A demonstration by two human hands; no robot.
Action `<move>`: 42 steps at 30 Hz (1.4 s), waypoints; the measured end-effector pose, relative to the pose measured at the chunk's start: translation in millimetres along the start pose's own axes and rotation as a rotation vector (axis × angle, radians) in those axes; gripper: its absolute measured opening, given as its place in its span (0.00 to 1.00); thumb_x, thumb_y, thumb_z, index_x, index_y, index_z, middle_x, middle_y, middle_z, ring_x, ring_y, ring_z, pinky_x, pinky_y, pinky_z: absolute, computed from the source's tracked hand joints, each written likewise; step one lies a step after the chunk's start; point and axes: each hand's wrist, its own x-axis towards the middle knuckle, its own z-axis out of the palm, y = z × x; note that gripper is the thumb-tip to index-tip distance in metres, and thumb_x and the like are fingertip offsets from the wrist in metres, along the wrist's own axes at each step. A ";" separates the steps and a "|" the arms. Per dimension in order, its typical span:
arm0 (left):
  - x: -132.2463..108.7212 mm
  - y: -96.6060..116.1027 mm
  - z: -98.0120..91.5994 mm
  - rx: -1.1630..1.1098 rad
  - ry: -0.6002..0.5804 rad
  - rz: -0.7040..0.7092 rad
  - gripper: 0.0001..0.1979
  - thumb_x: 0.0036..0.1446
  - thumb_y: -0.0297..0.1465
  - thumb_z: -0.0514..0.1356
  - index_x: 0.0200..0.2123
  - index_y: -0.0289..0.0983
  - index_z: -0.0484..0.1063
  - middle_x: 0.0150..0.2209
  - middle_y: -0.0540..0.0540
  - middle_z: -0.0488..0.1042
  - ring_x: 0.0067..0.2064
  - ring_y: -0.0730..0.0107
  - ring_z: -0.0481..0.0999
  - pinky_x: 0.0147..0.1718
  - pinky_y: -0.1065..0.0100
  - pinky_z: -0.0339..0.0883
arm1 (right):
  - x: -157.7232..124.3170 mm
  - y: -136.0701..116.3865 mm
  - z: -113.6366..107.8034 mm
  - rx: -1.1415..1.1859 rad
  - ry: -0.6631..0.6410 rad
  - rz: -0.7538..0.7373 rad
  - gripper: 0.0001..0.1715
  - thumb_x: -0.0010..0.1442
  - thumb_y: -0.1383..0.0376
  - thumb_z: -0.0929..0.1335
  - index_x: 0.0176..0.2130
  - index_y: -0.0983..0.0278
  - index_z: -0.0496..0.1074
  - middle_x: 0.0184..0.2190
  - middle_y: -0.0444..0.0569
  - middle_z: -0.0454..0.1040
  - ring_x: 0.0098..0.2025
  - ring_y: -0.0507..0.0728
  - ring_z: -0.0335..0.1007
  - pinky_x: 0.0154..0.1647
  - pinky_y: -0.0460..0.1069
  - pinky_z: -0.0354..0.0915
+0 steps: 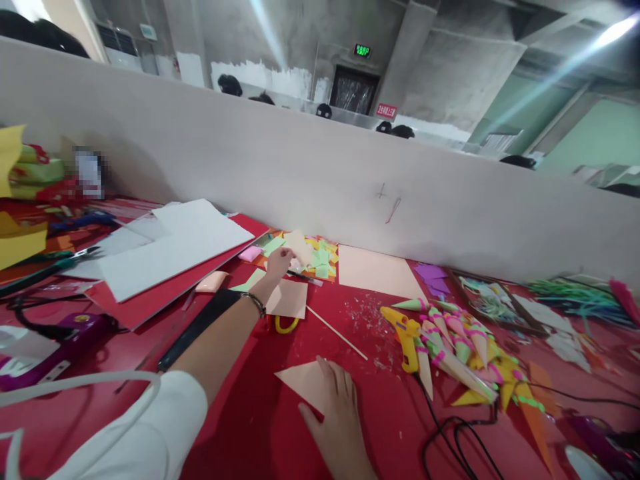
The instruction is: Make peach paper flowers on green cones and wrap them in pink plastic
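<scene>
Left hand point(277, 262) pinches a paper square point(299, 245); right hand point(337, 417) lies flat on a paper triangle point(307, 387). Both sheets look light and floppy, so best lifted by a corner.

No text can be read outright. A lit green sign point(362, 50) above the far door point(354, 90) carries pale characters too small to make out. A red plate point(386, 110) beside that door bears white characters, equally illegible. A label point(90, 173) at the left end of the counter point(260, 413) is blurred. Pen scrawls point(388, 200) on the partition point(250, 153) form no letters.
</scene>
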 end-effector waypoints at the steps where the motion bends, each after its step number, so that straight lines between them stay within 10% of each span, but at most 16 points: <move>1: 3.9 -1.7 0.8 0.021 -0.008 0.004 0.14 0.58 0.33 0.51 0.47 0.34 0.63 0.45 0.43 0.66 0.43 0.66 0.69 0.40 0.59 0.66 | -1.2 0.1 0.7 0.000 0.002 0.020 0.36 0.47 0.65 0.66 0.55 0.59 0.55 0.50 0.52 0.64 0.50 0.64 0.60 0.49 0.58 0.58; 11: -23.3 11.2 -6.6 0.195 -0.238 0.158 0.15 0.57 0.34 0.52 0.46 0.33 0.64 0.45 0.44 0.66 0.43 0.63 0.69 0.40 0.58 0.66 | 4.1 8.7 -6.0 0.088 -0.005 0.055 0.36 0.50 0.71 0.61 0.57 0.59 0.50 0.51 0.51 0.63 0.51 0.62 0.59 0.50 0.56 0.58; 17: -104.1 32.3 -21.6 0.200 -0.643 0.431 0.26 0.49 0.35 0.59 0.52 0.39 0.60 0.49 0.49 0.66 0.46 0.65 0.68 0.47 0.66 0.62 | 14.5 9.5 -9.9 0.213 -0.095 0.058 0.36 0.50 0.75 0.58 0.58 0.60 0.48 0.48 0.51 0.66 0.49 0.57 0.62 0.49 0.53 0.58; 21: -158.5 33.9 -28.1 0.270 -0.904 0.651 0.40 0.41 0.34 0.62 0.58 0.43 0.50 0.58 0.46 0.57 0.58 0.56 0.54 0.56 0.57 0.46 | 23.7 3.1 -30.0 0.241 -0.238 -0.044 0.24 0.45 0.77 0.59 0.40 0.60 0.68 0.42 0.47 0.71 0.48 0.56 0.63 0.55 0.59 0.44; 25: -192.2 26.8 -30.7 0.337 -0.866 0.570 0.40 0.42 0.31 0.59 0.59 0.45 0.45 0.61 0.48 0.49 0.61 0.58 0.48 0.57 0.56 0.42 | 33.0 -2.0 -46.9 0.328 -0.335 -0.136 0.18 0.39 0.81 0.58 0.22 0.62 0.67 0.34 0.41 0.71 0.44 0.52 0.64 0.56 0.59 0.36; 33: -211.6 13.2 -33.8 0.511 -0.863 0.681 0.37 0.44 0.31 0.57 0.58 0.47 0.46 0.61 0.51 0.50 0.60 0.62 0.50 0.58 0.54 0.36 | 39.0 18.2 -42.3 0.763 -0.429 -0.203 0.17 0.40 0.84 0.57 0.19 0.65 0.62 0.44 0.48 0.67 0.48 0.52 0.62 0.48 0.49 0.56; 42: -215.0 -16.3 -16.2 0.717 -0.646 0.926 0.14 0.59 0.26 0.49 0.48 0.41 0.64 0.52 0.49 0.66 0.54 0.69 0.61 0.51 0.64 0.50 | 27.0 29.6 -48.8 0.296 -0.400 -0.305 0.11 0.46 0.76 0.66 0.30 0.61 0.71 0.54 0.48 0.58 0.57 0.56 0.51 0.55 0.52 0.51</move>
